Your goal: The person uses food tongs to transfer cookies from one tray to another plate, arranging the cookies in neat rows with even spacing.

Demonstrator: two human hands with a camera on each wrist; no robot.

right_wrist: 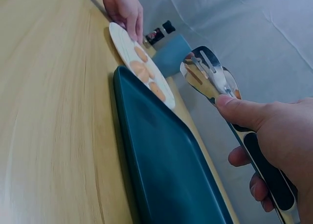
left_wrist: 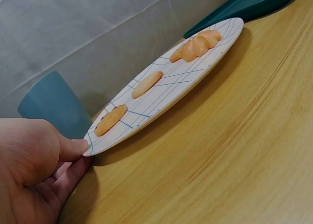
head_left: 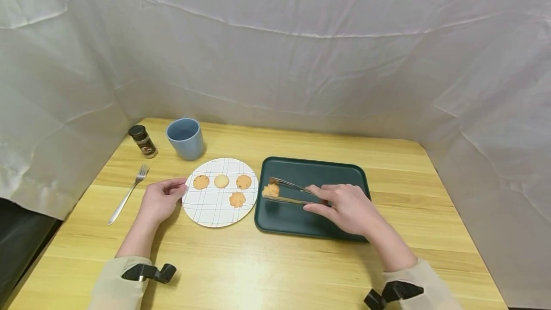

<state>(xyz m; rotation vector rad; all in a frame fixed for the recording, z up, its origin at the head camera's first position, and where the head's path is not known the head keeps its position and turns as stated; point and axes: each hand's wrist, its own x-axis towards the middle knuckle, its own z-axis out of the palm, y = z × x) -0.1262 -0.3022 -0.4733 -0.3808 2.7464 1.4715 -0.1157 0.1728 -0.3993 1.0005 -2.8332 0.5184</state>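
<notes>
My left hand (head_left: 162,199) pinches the left rim of a round white plate (head_left: 206,212) with a blue check pattern, thumb on top in the left wrist view. On the plate lie two speckled round cookies (head_left: 201,182), a plain round cookie (head_left: 221,181) and a flower-shaped cookie (head_left: 237,199). Metal tongs (head_left: 289,200) are gripped in my right hand (head_left: 350,208). Between the tongs' tips is another flower-shaped cookie (head_left: 270,190), over the left part of a dark green tray (head_left: 310,226). The right wrist view has the tongs (right_wrist: 210,79) raised above the tray, mostly hiding that cookie.
A blue mug (head_left: 186,140) stands behind the plate, with a black-capped spice jar (head_left: 144,142) to its left. Left of my left hand lies a fork (head_left: 128,196). Grey fabric (head_left: 275,71) hangs behind the wooden table (head_left: 241,267).
</notes>
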